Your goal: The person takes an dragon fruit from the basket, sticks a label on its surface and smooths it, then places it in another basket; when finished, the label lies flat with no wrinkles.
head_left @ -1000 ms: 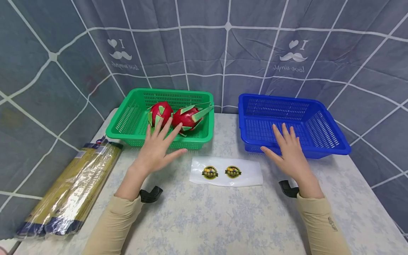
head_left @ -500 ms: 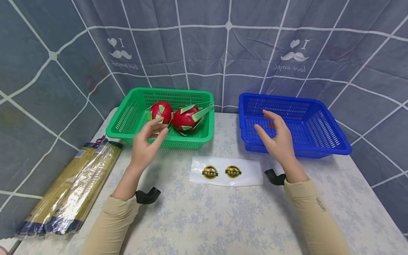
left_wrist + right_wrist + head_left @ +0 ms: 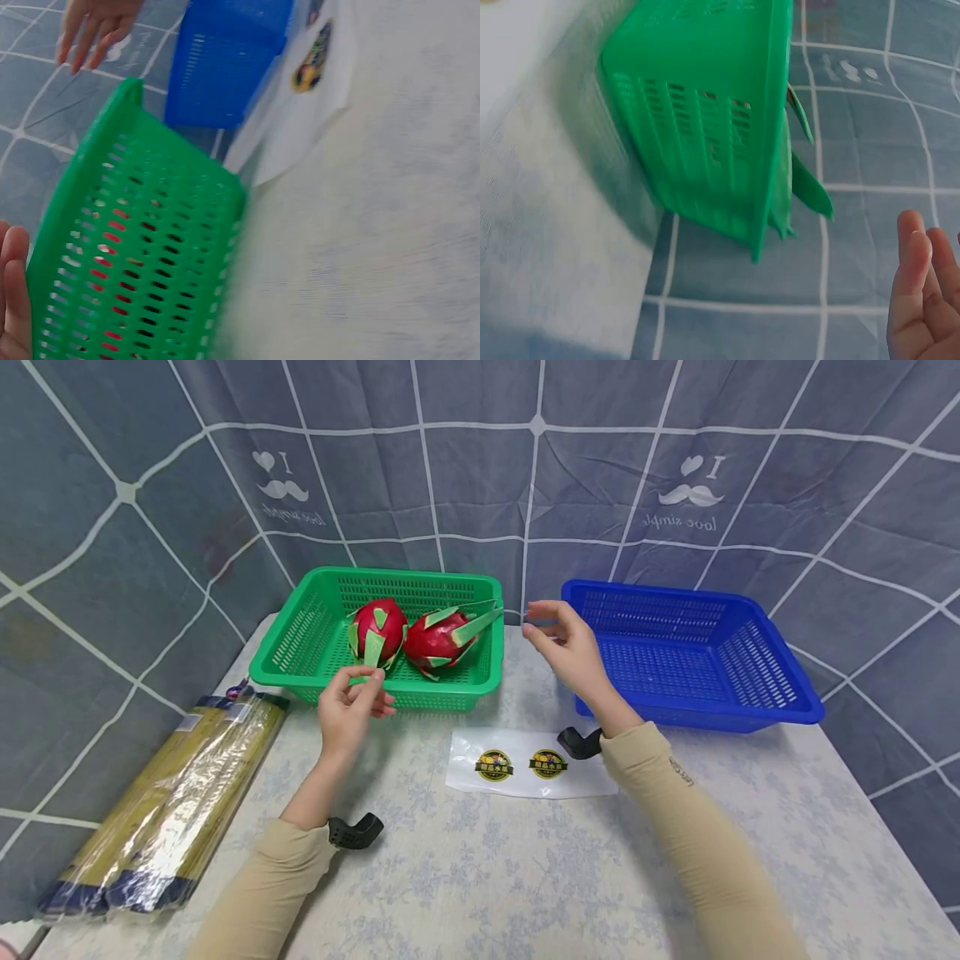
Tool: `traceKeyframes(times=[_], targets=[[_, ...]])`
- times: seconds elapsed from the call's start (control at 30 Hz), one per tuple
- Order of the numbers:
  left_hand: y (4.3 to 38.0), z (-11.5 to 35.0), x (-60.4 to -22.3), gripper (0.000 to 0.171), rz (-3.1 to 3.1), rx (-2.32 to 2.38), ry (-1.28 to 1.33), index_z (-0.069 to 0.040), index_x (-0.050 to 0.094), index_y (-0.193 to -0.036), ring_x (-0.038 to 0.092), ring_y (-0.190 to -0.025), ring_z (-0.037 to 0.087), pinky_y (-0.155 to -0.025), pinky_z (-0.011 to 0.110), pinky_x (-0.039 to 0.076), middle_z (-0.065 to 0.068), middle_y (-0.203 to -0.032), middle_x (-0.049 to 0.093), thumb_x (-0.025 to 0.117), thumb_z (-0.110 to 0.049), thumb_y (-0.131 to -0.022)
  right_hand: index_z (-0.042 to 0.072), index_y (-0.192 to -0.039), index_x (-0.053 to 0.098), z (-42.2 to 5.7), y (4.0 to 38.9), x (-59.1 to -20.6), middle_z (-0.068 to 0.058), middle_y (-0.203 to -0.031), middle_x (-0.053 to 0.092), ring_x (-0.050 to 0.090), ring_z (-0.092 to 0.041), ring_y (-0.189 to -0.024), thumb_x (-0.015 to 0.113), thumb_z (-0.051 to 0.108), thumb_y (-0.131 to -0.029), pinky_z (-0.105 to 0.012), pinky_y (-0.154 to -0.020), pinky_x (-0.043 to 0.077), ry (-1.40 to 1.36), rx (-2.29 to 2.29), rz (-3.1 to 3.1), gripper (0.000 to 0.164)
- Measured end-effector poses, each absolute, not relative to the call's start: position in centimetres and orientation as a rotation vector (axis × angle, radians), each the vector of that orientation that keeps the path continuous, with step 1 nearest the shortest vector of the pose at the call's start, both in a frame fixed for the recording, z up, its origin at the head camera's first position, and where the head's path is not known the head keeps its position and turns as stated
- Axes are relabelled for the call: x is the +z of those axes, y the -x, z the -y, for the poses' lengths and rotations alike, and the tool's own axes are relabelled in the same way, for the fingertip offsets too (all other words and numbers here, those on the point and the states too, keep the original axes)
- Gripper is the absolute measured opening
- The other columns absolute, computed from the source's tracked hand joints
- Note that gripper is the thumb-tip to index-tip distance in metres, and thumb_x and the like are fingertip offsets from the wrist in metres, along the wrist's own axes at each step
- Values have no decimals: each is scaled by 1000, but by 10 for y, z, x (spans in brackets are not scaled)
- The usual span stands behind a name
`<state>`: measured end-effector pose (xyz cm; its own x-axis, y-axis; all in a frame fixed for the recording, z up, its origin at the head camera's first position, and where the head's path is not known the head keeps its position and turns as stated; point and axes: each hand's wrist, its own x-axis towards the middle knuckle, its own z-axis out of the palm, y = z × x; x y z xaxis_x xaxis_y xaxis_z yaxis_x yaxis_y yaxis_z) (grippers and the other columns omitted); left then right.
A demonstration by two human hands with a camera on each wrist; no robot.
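Observation:
Two red dragon fruits with green scales lie in a green basket (image 3: 450, 695) at the back left: a left dragon fruit (image 3: 382, 620) and a right dragon fruit (image 3: 435, 642). My left hand (image 3: 347, 712) is at the basket's front rim, fingers loosely bent and holding nothing. In the left wrist view its fingers (image 3: 15, 285) show beside the green wall. Between the green basket and a blue basket (image 3: 780, 714), my right hand (image 3: 576, 653) hovers with relaxed, bent fingers and nothing in them. The right wrist view has its fingertips (image 3: 913, 262) apart from the green basket.
A white strip (image 3: 577, 783) with two round fruit labels lies flat on the patterned tablecloth (image 3: 480, 877). Long clear-wrapped bundles (image 3: 176, 802) rest along the left side. A grey checked curtain (image 3: 480, 477) hangs close behind both baskets.
My right hand has moved left from over the blue basket into the gap between the baskets. The left hand has drawn back to the green basket's front rim, its spread fingers now bent.

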<state>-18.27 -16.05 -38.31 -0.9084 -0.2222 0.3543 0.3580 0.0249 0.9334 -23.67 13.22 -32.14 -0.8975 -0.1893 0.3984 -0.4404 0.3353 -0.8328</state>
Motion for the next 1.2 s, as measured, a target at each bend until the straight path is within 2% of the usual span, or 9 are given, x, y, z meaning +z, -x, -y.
traceKeyframes(times=[0.13,0.33,0.6,0.73,1.03,1.2], targets=[[185,158,-391,18,1908,-1967,59,-4,58,-98,62,-49,12,-49,25,50,-2,-58,64,61,-21,-93,7,-127,53,-114,249,-321,-9,-123,56,61,-23,-97,59,23,-94,-39,-77,48,-584,1579,2451,37],[189,159,-399,17,1917,-1982,10,-8,58,-98,61,-47,11,-44,23,46,-2,-57,64,61,-24,-93,12,-123,57,-92,269,-325,-4,-120,57,60,-20,-94,60,22,-93,-35,-74,49,-547,1608,2552,32],[194,161,-409,27,1912,-2015,56,4,55,-106,64,-51,15,-48,27,50,11,-68,68,65,-15,-90,9,-122,59,-72,289,-335,-5,-121,59,59,-26,-96,63,18,-91,-34,-79,49,-468,1653,2645,32],[196,160,-411,28,1865,-2082,63,5,54,-106,65,-52,15,-49,26,51,8,-70,70,66,-15,-89,10,-121,61,-68,297,-342,-4,-121,59,60,-24,-96,64,17,-90,-34,-79,49,-441,1588,2699,32],[198,161,-412,19,1816,-2126,53,-5,57,-98,64,-51,15,-48,30,50,3,-69,70,68,-16,-88,14,-121,63,-62,302,-342,-3,-123,59,60,-22,-99,65,18,-90,-34,-79,50,-425,1434,2795,32],[197,162,-411,20,1810,-2132,58,-6,57,-98,63,-51,14,-47,26,49,0,-69,70,69,-18,-87,14,-121,63,-59,303,-339,-3,-123,59,60,-22,-99,66,19,-89,-34,-80,49,-418,1378,2837,33]])
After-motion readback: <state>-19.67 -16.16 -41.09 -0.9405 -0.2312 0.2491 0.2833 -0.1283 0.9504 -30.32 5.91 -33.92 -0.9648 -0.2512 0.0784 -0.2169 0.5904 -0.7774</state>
